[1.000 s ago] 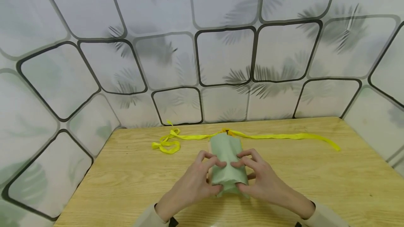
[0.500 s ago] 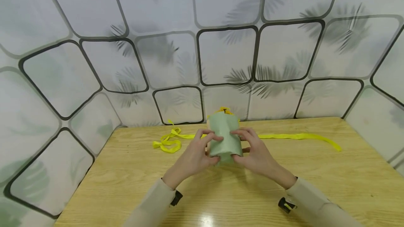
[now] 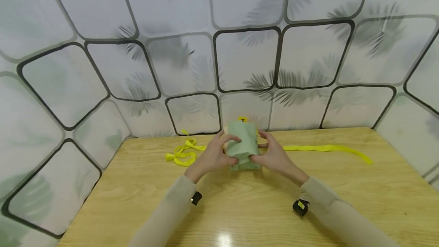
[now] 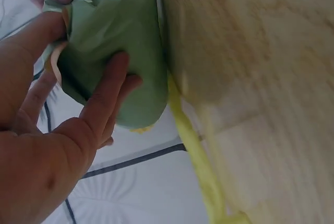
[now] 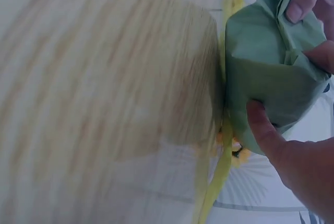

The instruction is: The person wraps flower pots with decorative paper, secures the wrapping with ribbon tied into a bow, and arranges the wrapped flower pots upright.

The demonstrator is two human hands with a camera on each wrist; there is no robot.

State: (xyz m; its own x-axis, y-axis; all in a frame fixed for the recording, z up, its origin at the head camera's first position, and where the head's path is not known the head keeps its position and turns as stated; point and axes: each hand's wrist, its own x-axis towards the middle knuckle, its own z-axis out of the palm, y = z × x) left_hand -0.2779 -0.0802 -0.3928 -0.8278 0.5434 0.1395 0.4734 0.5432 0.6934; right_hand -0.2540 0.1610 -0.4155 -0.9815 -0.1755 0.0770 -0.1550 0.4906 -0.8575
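Observation:
A soft bundle wrapped in pale green paper is at the far middle of the table, overlapping a yellow ribbon. My left hand grips its left side, with fingers over the top and thumb at the folded near end. On the other side, my right hand holds it the same way. The paper near the thumbs is crumpled and gathered, as the right wrist view shows on the bundle. Beyond the bundle's far end, a small orange-yellow piece with a dark mark peeks out.
The ribbon's left end lies in loose loops on the wooden table. A patterned fabric wall rises directly behind the table's back edge. Dark devices are strapped at both sleeves, one being the right wrist device.
Both hands have carried the green bundle away from me, from in front of the ribbon to over it, close to the back wall. The ribbon's ends stay where they were.

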